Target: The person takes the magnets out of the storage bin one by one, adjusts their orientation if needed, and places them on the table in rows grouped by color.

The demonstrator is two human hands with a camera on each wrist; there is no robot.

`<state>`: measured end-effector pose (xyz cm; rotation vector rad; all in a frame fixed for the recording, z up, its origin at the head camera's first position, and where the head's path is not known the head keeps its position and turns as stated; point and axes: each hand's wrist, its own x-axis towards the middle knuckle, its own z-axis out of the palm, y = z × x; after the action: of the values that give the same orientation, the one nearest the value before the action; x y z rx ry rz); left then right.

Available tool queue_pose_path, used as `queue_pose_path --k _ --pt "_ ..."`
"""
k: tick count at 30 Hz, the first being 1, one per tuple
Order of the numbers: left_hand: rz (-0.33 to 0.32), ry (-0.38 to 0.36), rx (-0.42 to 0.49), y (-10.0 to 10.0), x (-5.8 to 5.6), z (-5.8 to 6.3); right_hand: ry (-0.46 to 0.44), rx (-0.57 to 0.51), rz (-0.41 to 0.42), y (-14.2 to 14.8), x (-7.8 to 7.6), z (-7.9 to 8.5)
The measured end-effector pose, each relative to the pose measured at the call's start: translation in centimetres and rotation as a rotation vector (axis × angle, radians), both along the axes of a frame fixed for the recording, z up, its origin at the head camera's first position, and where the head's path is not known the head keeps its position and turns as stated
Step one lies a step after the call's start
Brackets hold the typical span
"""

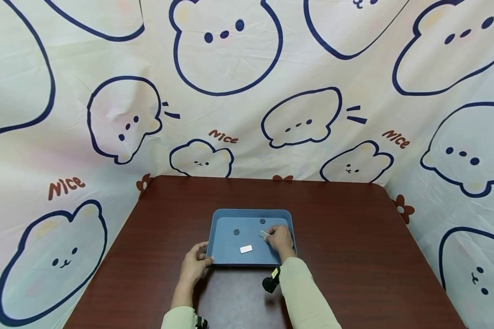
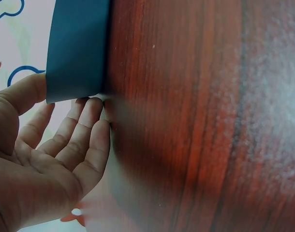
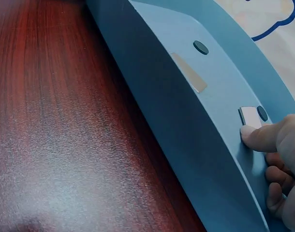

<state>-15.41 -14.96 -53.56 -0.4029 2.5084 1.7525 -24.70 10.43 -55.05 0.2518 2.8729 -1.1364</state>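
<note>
cutesy bear-print cloth (image 1: 243,114) hanging round glossy woodgrain tabletop (image 1: 354,228), left fingers (image 2: 82,136) gripping blue tray (image 1: 226,249), right fingers (image 3: 266,137) pinching white tile (image 3: 251,117)

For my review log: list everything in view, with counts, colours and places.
Table: 1, reddish brown, in front of the backdrop
Backdrop: 1, cream with navy animal outlines, behind and beside the table
Tray: 1, blue, on the table
Discs: 2, dark, inside the tray
Rectangular pieces: 2, whitish, one lying in the tray, one pinched by the right hand
Wrist devices: 2, black, one at each wrist
Sleeves: 2, pale green, on the forearms
Hands: 2, bare, right over the tray, left holding its near left corner
</note>
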Motion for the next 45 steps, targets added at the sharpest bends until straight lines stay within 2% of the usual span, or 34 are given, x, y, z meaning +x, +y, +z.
queue_pose_path --k 6,19,26,30,37,45 --pt "-0.007 0.001 0.018 0.1 0.0 0.0 -0.002 -0.018 0.065 0.6 0.0 0.0" --pt "0.003 0.007 0.026 0.1 0.1 -0.2 -0.048 -0.234 0.308 1.9 0.1 0.8" --pt "-0.001 0.012 0.023 0.1 0.2 -0.2 -0.017 -0.283 0.340 2.1 0.2 2.3" --pt "0.001 0.014 0.031 0.0 0.3 -0.2 0.005 -0.295 0.340 2.0 0.3 2.5" --pt "0.004 0.009 0.044 0.1 0.2 -0.4 0.010 -0.274 0.385 2.5 0.9 2.3" --pt "0.026 0.019 0.072 0.2 -0.1 -0.4 -0.025 -0.228 0.400 4.1 2.0 3.6"
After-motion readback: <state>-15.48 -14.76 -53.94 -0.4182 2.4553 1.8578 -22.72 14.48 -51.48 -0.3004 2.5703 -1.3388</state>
